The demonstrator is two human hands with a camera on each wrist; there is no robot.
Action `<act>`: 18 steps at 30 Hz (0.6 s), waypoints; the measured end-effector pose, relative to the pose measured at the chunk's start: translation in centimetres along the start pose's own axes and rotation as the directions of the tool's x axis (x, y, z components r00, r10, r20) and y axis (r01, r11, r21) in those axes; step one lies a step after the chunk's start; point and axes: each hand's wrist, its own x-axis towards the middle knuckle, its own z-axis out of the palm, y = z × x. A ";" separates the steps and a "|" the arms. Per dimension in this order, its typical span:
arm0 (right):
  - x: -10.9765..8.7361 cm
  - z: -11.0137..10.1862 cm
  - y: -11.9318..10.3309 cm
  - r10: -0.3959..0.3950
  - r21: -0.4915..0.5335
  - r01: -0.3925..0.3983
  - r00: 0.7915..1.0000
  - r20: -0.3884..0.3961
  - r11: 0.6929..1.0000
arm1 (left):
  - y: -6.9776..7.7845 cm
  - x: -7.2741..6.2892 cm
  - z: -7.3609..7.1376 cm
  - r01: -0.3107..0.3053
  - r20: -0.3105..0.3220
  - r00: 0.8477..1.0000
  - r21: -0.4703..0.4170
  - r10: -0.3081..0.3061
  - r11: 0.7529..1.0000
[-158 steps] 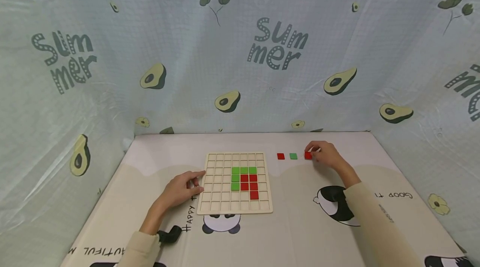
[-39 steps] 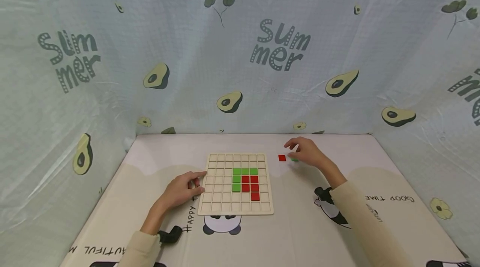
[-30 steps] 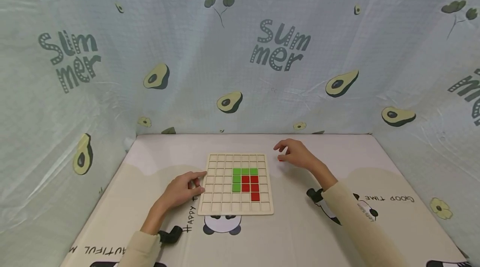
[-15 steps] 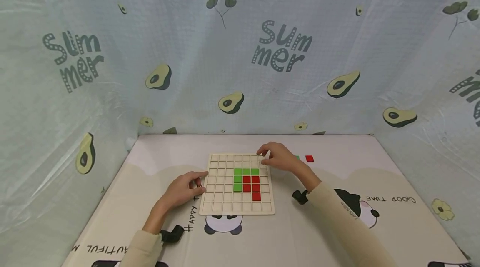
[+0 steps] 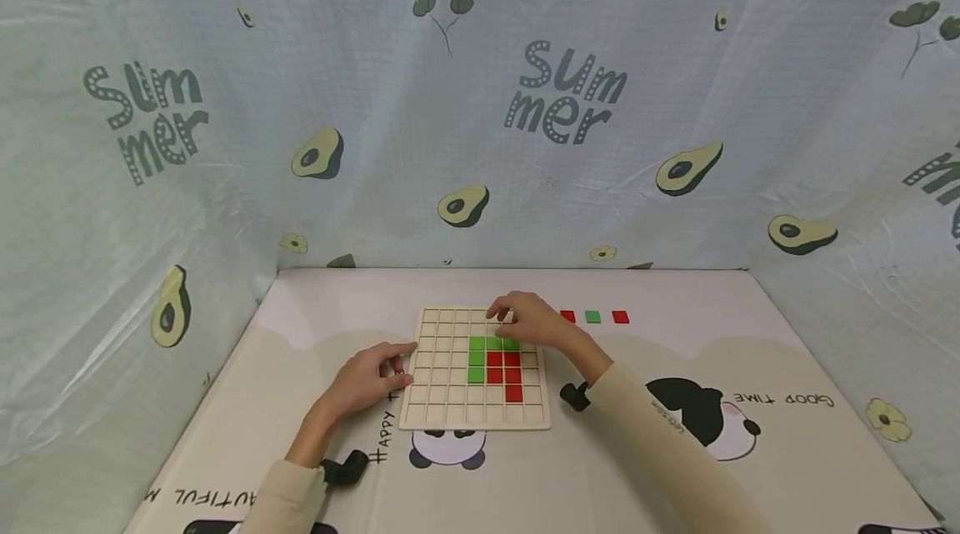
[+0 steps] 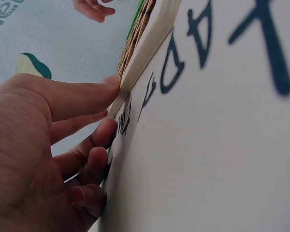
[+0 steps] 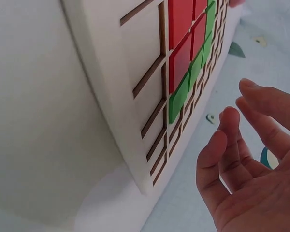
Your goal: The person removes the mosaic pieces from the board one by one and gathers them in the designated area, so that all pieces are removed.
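A square wooden grid board [image 5: 438, 413] lies on the table, with several green tiles [image 5: 477, 359] and red tiles [image 5: 513, 393] set in its cells. My left hand [image 5: 363, 380] touches the board's left edge with thumb and index finger extended; in the left wrist view the thumb [image 6: 82, 99] presses on the wooden edge. Over the far rows of green tiles hovers my right hand [image 5: 536, 321], its fingers loosely bent. No tile shows between these fingers in the right wrist view, where the right hand [image 7: 256, 164] appears beside the board's grid.
Right of the board lie a loose red tile [image 5: 567, 316], a green tile [image 5: 593, 316] and another red tile [image 5: 621, 317] in a row. A printed cloth covers the table, and a hanging sheet [image 5: 555, 209] rises behind its far edge.
My right hand, at the rightmost red tile earlier, has travelled left past the loose tiles to above the board. All three loose tiles remain on the table. The left hand stays at the board's edge.
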 end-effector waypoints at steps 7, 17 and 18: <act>1.2 0.7 -0.7 -0.024 0.008 0.024 0.999 0.033 1.000 | 0.0 0.0 0.0 0.018 -0.004 1.000 -0.005 -0.018 1.000; 1.5 1.5 -1.3 -0.026 0.010 0.025 0.996 0.085 1.000 | -0.1 -0.1 0.0 0.018 -0.001 1.000 -0.011 -0.018 1.000; 1.6 1.5 -1.3 -0.027 0.003 0.027 0.996 0.088 1.000 | -0.1 -0.1 0.0 0.018 -0.002 1.000 -0.012 -0.018 1.000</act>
